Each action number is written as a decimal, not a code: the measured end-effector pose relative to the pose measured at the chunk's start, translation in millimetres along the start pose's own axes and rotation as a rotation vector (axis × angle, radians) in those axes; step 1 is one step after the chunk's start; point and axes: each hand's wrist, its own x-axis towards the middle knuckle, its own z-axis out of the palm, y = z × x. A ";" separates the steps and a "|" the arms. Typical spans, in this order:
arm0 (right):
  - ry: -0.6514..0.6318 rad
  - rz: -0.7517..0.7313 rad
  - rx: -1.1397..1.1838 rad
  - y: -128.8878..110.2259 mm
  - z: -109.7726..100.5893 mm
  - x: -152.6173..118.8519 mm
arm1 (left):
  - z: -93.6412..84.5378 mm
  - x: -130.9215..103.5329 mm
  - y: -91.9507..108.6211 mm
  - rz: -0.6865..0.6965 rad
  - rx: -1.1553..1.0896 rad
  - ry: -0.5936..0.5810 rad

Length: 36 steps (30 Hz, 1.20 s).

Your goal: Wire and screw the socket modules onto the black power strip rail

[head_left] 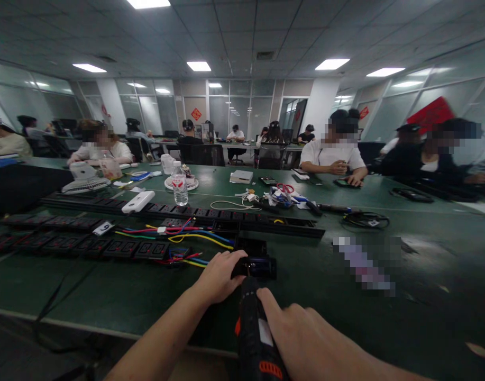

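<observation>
My right hand [298, 328] is wrapped round a black cordless electric screwdriver [255, 323] with orange accents. Its front end points away from me, at a black box-like end piece [261, 267]. That piece is gripped by my left hand [220, 275], with the fingers over its left side. Whether the bit touches a screw is too dark to make out. Blue, yellow and red wires [202, 239] lead towards the end piece from the left. Beside them lie long black power strips [119, 247] with rows of sockets.
Behind the strips stand a water bottle [181, 185] and a white fan [83, 180]. A white device [138, 202] rests on the rear strip. Red-handled scissors [285, 188] and a coiled black cable [365, 219] lie further right. Several people sit around the green table [305, 280].
</observation>
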 end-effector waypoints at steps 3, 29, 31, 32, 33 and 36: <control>-0.011 0.001 0.013 0.7 2.8 2.0 | -0.5 -0.3 -0.1 0.004 -0.008 0.008; 0.067 -0.028 0.065 1.5 -0.7 -7.3 | 0.8 -1.0 -0.3 0.013 -0.004 0.019; 0.111 -0.055 0.078 3.5 1.9 -12.8 | 1.7 -1.0 -1.8 0.021 -0.007 0.028; 0.122 -0.064 0.082 4.4 2.9 -15.1 | 2.0 -0.9 -2.5 0.023 -0.008 0.033; 0.129 -0.070 0.083 5.1 3.6 -16.8 | 2.3 -0.9 -2.9 0.025 -0.009 0.036; 0.116 -0.061 0.079 5.6 3.0 -18.6 | 2.1 -0.8 -3.0 0.034 -0.011 0.037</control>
